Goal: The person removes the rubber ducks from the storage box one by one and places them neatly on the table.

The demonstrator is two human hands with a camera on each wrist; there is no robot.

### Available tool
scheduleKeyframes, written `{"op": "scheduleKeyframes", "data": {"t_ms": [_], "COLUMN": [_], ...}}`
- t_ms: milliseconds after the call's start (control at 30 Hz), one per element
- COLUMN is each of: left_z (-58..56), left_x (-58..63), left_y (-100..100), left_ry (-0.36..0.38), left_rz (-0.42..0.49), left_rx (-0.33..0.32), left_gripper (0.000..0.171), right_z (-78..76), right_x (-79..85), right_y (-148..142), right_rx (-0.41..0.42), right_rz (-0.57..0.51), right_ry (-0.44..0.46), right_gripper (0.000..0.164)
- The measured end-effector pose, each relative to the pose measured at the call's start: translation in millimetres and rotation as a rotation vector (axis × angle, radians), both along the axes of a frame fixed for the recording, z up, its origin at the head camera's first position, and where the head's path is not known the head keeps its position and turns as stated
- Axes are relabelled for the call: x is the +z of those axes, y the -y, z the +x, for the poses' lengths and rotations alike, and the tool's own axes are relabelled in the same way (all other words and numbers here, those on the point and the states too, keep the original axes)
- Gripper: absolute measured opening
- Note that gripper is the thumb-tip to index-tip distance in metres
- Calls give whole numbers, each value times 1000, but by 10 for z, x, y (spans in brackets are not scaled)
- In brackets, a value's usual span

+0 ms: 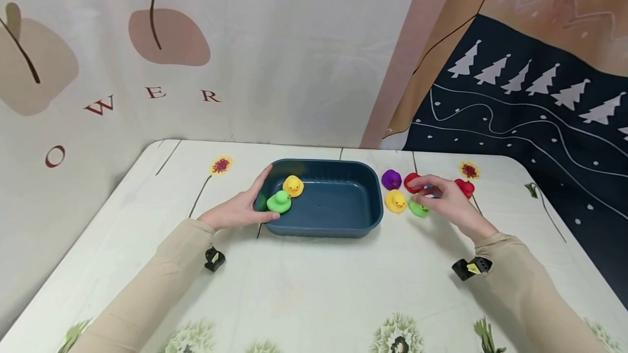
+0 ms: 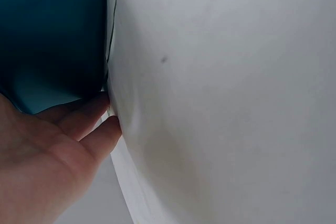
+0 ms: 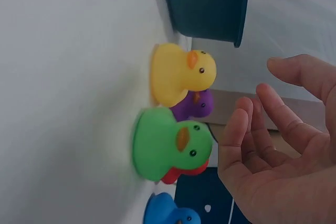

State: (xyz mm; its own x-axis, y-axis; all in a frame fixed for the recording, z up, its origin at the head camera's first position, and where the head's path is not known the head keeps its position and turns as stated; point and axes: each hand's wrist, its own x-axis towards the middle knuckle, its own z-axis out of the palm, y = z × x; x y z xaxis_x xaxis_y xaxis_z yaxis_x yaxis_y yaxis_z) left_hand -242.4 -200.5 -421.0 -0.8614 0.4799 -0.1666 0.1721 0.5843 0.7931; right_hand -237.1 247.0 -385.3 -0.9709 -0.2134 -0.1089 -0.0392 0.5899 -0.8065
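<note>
A dark blue tub [image 1: 321, 231] stands on the table, holding a yellow duck [image 1: 293, 186] and a green duck [image 1: 279, 201] at its left end. My left hand [image 1: 240, 208] rests against that end, thumb at the front corner and fingers along the outer side. My right hand [image 1: 448, 200] hovers over the ducks right of the tub, thumb and fingers apart with nothing between them. Below and around it are a second green duck [image 3: 170, 142], a red duck [image 1: 412, 182] and a blue duck [image 3: 170, 211], partly hidden by the hand in the head view.
Beside the tub's right wall sit a purple duck [image 1: 391, 179] and another yellow duck [image 1: 395, 201]. A further red duck [image 1: 464, 188] lies past my right hand. A flower-printed cloth [image 1: 314, 282] covers the table, and printed fabric [image 1: 294, 70] hangs behind it.
</note>
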Motion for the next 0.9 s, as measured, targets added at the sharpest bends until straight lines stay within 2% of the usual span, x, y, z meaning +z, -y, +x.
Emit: {"op": "scheduleKeyframes", "data": {"t_ms": [267,533,900], "left_z": [4,0,11], "left_x": [0,-9,7], "left_y": [5,16,5], "left_ry": [-3,8,4], "left_rz": [-10,-20,-18], "left_rx": [-1,0,1], "left_gripper": [108,108,107], "right_z": [-39,-66,-96], "right_x": [55,146,242], "right_y": [79,182,286], "right_rx": [11,70,87], "right_rz": [-16,-47,-42], "right_ry": [-23,-13,-26], "right_gripper": [37,38,38]}}
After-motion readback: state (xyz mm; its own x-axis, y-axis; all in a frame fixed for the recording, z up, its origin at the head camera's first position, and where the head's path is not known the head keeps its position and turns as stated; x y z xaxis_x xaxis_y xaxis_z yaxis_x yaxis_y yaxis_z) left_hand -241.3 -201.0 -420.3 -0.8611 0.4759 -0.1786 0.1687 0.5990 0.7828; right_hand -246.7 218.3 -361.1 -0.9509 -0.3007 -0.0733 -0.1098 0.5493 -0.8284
